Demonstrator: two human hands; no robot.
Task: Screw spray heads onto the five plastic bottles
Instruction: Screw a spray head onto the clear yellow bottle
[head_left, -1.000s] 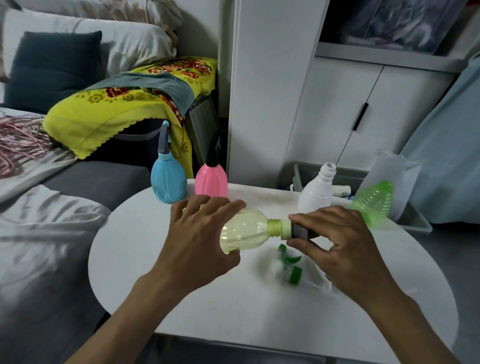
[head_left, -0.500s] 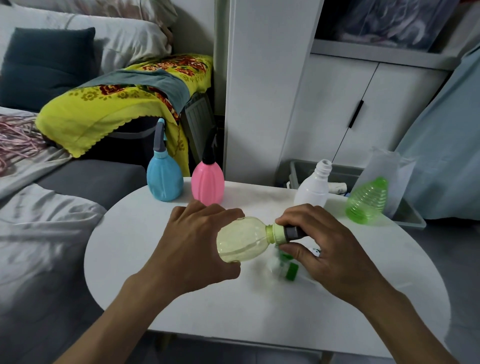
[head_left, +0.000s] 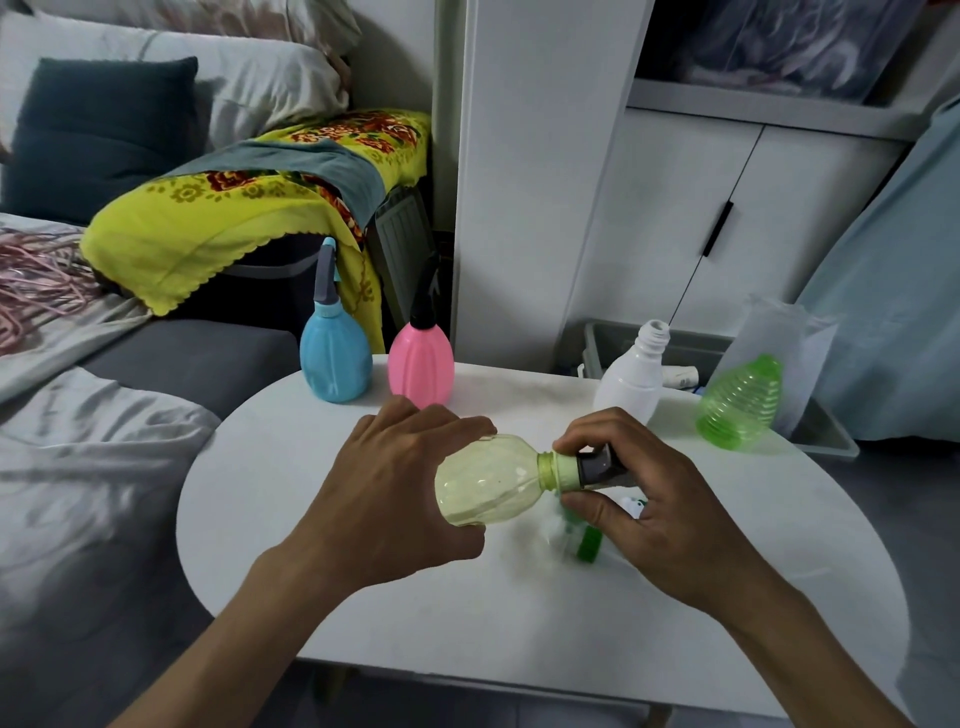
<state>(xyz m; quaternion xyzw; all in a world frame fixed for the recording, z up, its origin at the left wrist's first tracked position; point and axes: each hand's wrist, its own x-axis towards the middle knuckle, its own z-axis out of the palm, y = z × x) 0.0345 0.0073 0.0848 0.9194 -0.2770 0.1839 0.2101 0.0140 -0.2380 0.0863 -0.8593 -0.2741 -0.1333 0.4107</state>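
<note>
Two hands, left hand gripping yellow bottle, right hand pinching spray head

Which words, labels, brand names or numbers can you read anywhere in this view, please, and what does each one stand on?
None can be read.
The yellow bottle, blue bottle, pink bottle, white bottle and green bottle show no label or print.
A small white item in the grey bin behind the table may carry print, but it is too small and blurred to read.

Pale yellow bottle, blue bottle, pink bottle, white bottle, green ribbed bottle
</note>
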